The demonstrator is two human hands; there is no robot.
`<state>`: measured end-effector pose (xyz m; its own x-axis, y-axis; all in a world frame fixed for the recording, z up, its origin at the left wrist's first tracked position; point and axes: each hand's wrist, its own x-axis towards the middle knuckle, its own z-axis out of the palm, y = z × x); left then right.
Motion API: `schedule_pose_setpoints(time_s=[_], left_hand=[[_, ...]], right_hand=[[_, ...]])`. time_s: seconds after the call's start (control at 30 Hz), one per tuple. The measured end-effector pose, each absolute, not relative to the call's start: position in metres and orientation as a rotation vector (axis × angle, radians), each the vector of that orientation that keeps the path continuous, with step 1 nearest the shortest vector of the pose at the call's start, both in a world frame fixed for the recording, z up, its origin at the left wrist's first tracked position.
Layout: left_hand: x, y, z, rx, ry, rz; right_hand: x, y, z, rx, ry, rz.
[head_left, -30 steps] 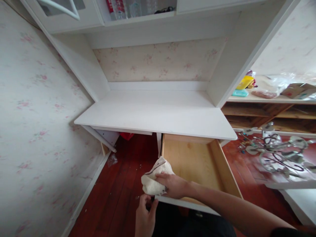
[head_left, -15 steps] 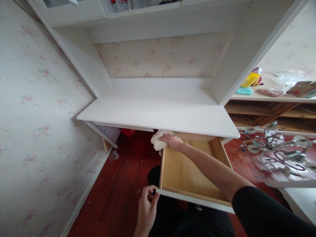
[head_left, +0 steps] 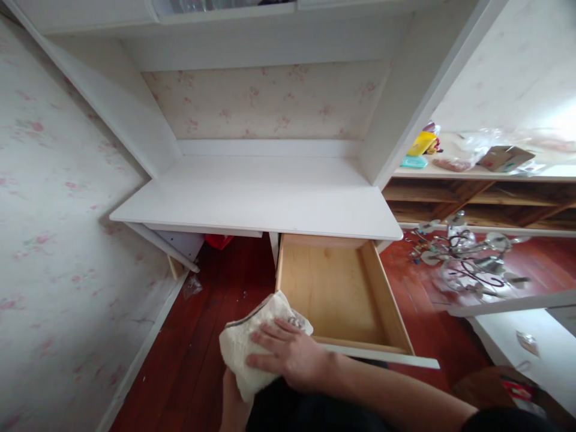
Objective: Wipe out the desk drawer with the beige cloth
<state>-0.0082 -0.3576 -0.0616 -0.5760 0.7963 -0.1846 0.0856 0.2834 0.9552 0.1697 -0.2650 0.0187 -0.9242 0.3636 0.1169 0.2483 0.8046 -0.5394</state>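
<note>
A cream cloth (head_left: 245, 345) drapes over the front left corner of a pulled-out wooden drawer (head_left: 333, 288). My right hand (head_left: 288, 354) presses on the cloth from above, its fingers lying across the fabric and holding it against the corner. Below the cloth, my left hand (head_left: 234, 399) shows only at the wrist; its fingers are hidden behind the fabric. The drawer has a bare light wood inside and a white front edge, and hangs under the right side of a white desk (head_left: 270, 195).
A chandelier (head_left: 472, 258) with curled metal arms lies on the red wood floor (head_left: 193, 348) at right. Behind it, a low shelf (head_left: 454, 174) bears plastic bags and a box. A white drawer piece (head_left: 526, 342) stands at lower right. Floral wallpaper (head_left: 58, 240) covers the left wall.
My right hand has brought the cloth from the drawer's back left corner towards me to its front left corner. The cloth now covers my left hand, which was at that corner.
</note>
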Motion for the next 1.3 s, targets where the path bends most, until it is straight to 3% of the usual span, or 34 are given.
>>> schedule_pose_setpoints(time_s=[0.2, 0.4, 0.67, 0.9, 1.3], left_hand=[[-0.029, -0.369, -0.054, 0.925, 2.069, 1.027], [-0.014, -0.355, -0.051, 1.622, 2.009, 1.115], [0.010, -0.341, -0.037, 2.355, 1.850, 0.890], [0.017, -0.316, -0.018, 2.642, 1.799, 0.610], [0.029, -0.261, 0.003, 2.857, 1.560, 0.481]], right_hand=[[0.212, -0.287, 0.008, -0.471, -2.800, 0.594], [0.318, -0.314, -0.005, -0.738, -2.793, 0.474], [0.456, -0.353, -0.019, -1.202, -2.706, 0.608], [0.491, -0.361, -0.029, -1.417, -2.521, 0.698], [0.511, -0.350, -0.051, -1.625, -2.474, 0.311]])
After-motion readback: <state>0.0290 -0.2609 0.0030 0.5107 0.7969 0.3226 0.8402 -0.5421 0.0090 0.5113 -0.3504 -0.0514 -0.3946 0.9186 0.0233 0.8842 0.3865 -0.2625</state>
